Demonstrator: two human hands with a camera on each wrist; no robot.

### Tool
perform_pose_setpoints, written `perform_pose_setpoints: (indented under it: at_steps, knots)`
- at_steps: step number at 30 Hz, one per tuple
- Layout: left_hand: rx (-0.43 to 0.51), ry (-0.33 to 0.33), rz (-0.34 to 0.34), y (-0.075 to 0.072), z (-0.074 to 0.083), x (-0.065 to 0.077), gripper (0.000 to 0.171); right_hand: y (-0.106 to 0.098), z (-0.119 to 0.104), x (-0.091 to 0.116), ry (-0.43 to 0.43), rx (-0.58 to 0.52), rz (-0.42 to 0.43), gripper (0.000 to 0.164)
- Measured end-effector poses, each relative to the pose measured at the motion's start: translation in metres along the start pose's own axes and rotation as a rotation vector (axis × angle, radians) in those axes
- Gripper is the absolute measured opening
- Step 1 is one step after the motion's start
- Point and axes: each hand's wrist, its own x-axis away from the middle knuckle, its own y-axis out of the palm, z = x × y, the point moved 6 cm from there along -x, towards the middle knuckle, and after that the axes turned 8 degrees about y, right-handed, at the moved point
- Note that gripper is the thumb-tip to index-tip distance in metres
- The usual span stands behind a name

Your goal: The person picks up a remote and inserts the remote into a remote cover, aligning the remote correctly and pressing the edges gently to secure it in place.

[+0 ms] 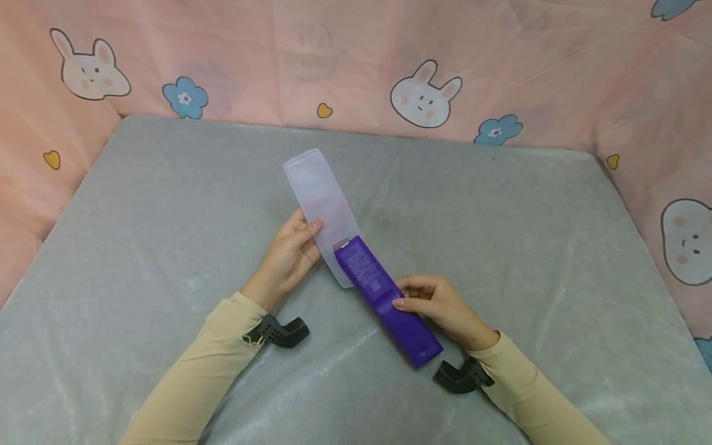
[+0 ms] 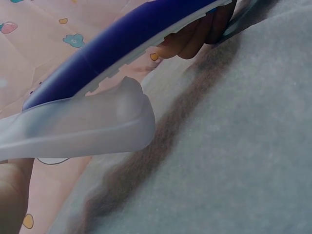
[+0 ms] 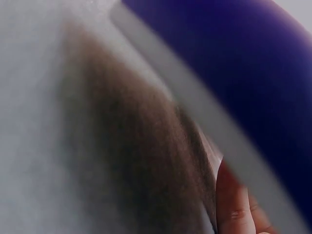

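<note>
A long purple remote control (image 1: 384, 303) lies at a slant in the head view, its printed back facing up. My right hand (image 1: 445, 306) pinches it near the middle, thumb on top. My left hand (image 1: 289, 253) holds a frosted, see-through sleeve-like cover (image 1: 322, 191) with the thumb across its edge. The remote's upper end overlaps the lower part of the cover; whether it is inside cannot be told. In the left wrist view the remote (image 2: 117, 44) shows a pale, bumpy underside beside the cover (image 2: 97, 126). Close up, the remote (image 3: 234, 73) fills the right wrist view.
A grey cloth-covered table (image 1: 167, 204) stretches beneath both hands. Pink curtain (image 1: 239, 62) with rabbits and flowers hangs along the back and sides. Black wrist mounts (image 1: 283, 332) sit at both sleeve cuffs.
</note>
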Motion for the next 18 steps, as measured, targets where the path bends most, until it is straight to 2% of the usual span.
perform_pose_setpoints:
  at_steps: [12,18]
  knots:
    - [0.011,0.009,-0.069,0.0052,0.0008,0.0018,0.043,0.0022,-0.0040,0.0001,-0.071,0.035,-0.036,0.022]
    - [0.002,-0.004,-0.089,0.0072,0.0010,0.0028,0.044,0.0030,-0.0035,0.0000,-0.065,0.052,-0.045,0.022]
